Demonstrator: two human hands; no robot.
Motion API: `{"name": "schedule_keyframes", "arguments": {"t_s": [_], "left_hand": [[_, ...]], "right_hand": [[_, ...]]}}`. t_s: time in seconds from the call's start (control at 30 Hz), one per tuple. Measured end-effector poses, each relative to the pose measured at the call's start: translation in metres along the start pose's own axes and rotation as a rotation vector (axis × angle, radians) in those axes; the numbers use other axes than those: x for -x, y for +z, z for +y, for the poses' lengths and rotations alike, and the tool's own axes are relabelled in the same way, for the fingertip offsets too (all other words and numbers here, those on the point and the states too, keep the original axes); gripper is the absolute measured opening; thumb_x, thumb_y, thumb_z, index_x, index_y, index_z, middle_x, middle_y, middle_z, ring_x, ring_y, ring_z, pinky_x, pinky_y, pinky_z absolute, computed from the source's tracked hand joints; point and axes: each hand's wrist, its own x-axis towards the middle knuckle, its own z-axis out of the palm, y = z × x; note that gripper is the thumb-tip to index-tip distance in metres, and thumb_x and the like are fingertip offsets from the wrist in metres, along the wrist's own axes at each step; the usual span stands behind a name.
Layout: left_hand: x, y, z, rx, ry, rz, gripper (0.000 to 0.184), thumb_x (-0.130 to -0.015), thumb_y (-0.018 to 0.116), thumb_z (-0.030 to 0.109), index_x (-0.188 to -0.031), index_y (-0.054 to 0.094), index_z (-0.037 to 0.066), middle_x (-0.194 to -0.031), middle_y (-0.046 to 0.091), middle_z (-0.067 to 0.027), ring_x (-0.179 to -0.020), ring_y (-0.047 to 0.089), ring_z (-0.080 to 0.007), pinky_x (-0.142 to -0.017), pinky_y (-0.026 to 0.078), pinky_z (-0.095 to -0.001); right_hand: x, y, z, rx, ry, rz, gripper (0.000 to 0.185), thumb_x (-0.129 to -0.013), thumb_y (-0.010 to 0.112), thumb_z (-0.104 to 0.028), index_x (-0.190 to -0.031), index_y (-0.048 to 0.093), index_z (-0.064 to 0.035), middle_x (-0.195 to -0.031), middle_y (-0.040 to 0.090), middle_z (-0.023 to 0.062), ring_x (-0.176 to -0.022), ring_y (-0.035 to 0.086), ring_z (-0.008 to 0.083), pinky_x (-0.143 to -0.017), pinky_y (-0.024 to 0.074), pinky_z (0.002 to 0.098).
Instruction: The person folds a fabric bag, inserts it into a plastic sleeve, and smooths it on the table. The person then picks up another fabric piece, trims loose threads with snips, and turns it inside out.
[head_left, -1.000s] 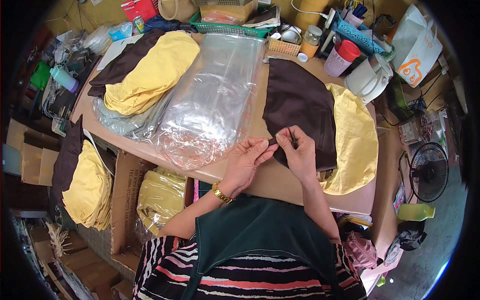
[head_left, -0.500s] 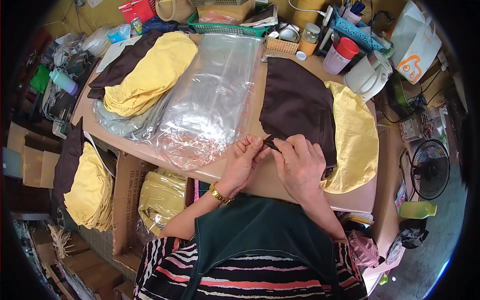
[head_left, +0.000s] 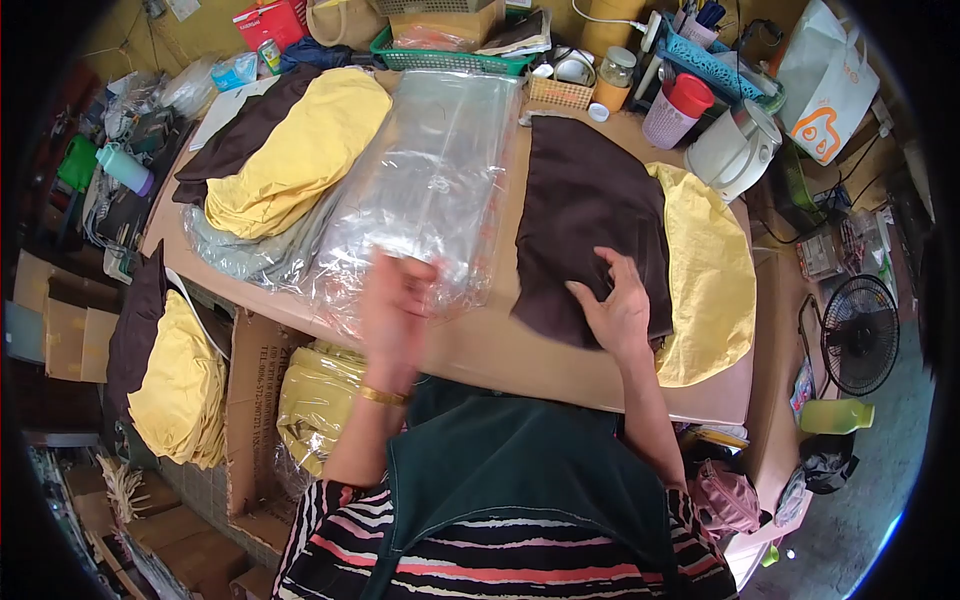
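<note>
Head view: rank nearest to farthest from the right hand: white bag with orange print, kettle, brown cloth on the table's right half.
From the right hand:
1. Brown cloth: directly below and around the hand in the image.
2. Kettle: beyond the cloth, to the right.
3. White bag: past the kettle, far right.
</note>
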Motion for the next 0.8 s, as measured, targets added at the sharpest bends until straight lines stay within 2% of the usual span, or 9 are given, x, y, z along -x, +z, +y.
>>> {"name": "schedule_keyframes", "arguments": {"t_s": [0.07, 0.17, 0.23, 0.37, 0.43, 0.47, 0.57, 0.7, 0.8], "left_hand": [[-0.015, 0.006, 0.031, -0.211, 0.316, 0.255, 0.027, -0.099, 0.052, 0.022, -0.114, 0.056, 0.0, -0.129, 0.053, -0.0136, -0.123, 0.049, -0.0217, -0.103, 0.041, -0.0367], [-0.029, -0.009, 0.013, -0.641, 0.339, 0.028, 0.043, -0.095, 0.057, 0.019, -0.134, 0.045, 0.004, -0.141, 0.041, -0.0148, -0.129, 0.043, -0.0227, -0.105, 0.039, -0.036], [-0.022, 0.014, -0.024, -0.646, -0.006, -0.104, 0.06, -0.091, 0.062, 0.018, -0.143, 0.033, 0.007, -0.147, 0.032, -0.016, -0.134, 0.036, -0.0235, -0.104, 0.038, -0.0362], [-0.007, 0.023, -0.109, -1.057, 0.269, -0.097, 0.059, -0.089, 0.065, 0.033, -0.133, 0.044, 0.001, -0.128, 0.053, -0.0203, -0.116, 0.054, -0.0257, -0.092, 0.048, -0.036], [-0.008, 0.024, -0.095, -1.569, -0.135, -0.349, 0.05, -0.085, 0.068, 0.038, -0.115, 0.056, -0.001, -0.093, 0.064, -0.0207, -0.088, 0.063, -0.0283, -0.076, 0.049, -0.0352], [-0.011, 0.007, -0.097, -1.39, 0.023, -0.517, 0.041, -0.086, 0.066, 0.036, -0.101, 0.06, -0.002, -0.07, 0.059, -0.0183, -0.068, 0.059, -0.0315, -0.065, 0.046, -0.0368], [-0.011, -0.006, -0.044, -1.286, -0.227, -0.687, 0.037, -0.087, 0.065, 0.031, -0.101, 0.061, -0.003, -0.071, 0.06, -0.0161, -0.068, 0.058, -0.025, -0.063, 0.046, -0.035], [-0.005, -0.02, 0.047, -0.877, -0.205, 0.094, 0.037, -0.096, 0.056, 0.028, -0.069, 0.059, 0.004, -0.054, 0.049, 0.0044, -0.054, 0.045, -0.0038, -0.048, 0.034, -0.024], [-0.012, -0.055, 0.059, -0.798, 0.008, -0.092, 0.029, -0.092, 0.063, 0.016, -0.114, 0.055, -0.001, -0.101, 0.06, -0.0082, -0.074, 0.063, -0.0116, -0.059, 0.05, -0.0232]], "right_hand": [[0.012, 0.008, 0.031, 0.097, 0.047, -0.087, 0.031, -0.08, 0.07, -0.007, -0.109, 0.061, -0.0043, -0.088, 0.057, 0.0143, -0.077, 0.06, 0.0306, -0.066, 0.0495, 0.0369], [0.019, 0.016, 0.042, 0.203, -0.027, -0.165, 0.032, -0.083, 0.065, -0.006, -0.115, 0.059, -0.0054, -0.091, 0.057, 0.0143, -0.078, 0.061, 0.0343, -0.067, 0.05, 0.0406], [0.007, 0.02, 0.03, 0.197, -0.045, -0.14, 0.034, -0.084, 0.063, -0.005, -0.117, 0.058, -0.0062, -0.091, 0.056, 0.0141, -0.079, 0.061, 0.0353, -0.067, 0.0503, 0.0415], [-0.017, 0.037, 0.026, 0.32, 0.015, -0.1, 0.041, -0.081, 0.063, -0.004, -0.121, 0.056, -0.008, -0.095, 0.054, 0.0136, -0.08, 0.063, 0.0337, -0.069, 0.0531, 0.0409], [-0.015, 0.047, 0.047, 0.367, 0.034, -0.102, 0.043, -0.081, 0.063, -0.005, -0.122, 0.056, -0.0078, -0.095, 0.056, 0.0131, -0.081, 0.064, 0.0327, -0.07, 0.0533, 0.0411], [-0.014, 0.047, 0.055, 0.402, 0.033, -0.127, 0.043, -0.08, 0.063, -0.004, -0.123, 0.056, -0.0076, -0.096, 0.056, 0.0129, -0.081, 0.064, 0.0322, -0.071, 0.0533, 0.0411], [-0.014, 0.047, 0.056, 0.446, 0.045, -0.173, 0.046, -0.078, 0.064, -0.003, -0.123, 0.056, -0.0071, -0.097, 0.058, 0.0125, -0.083, 0.065, 0.0308, -0.073, 0.0531, 0.0407], [-0.014, 0.05, 0.056, 0.402, 0.074, -0.145, 0.043, -0.079, 0.06, 0.0, -0.121, 0.057, -0.0093, -0.098, 0.059, 0.013, -0.086, 0.063, 0.0338, -0.074, 0.0516, 0.0424], [-0.015, 0.052, 0.055, 0.434, 0.074, -0.149, 0.045, -0.078, 0.062, -0.001, -0.121, 0.057, -0.0084, -0.098, 0.059, 0.0122, -0.087, 0.064, 0.0321, -0.075, 0.0522, 0.0412]]}}
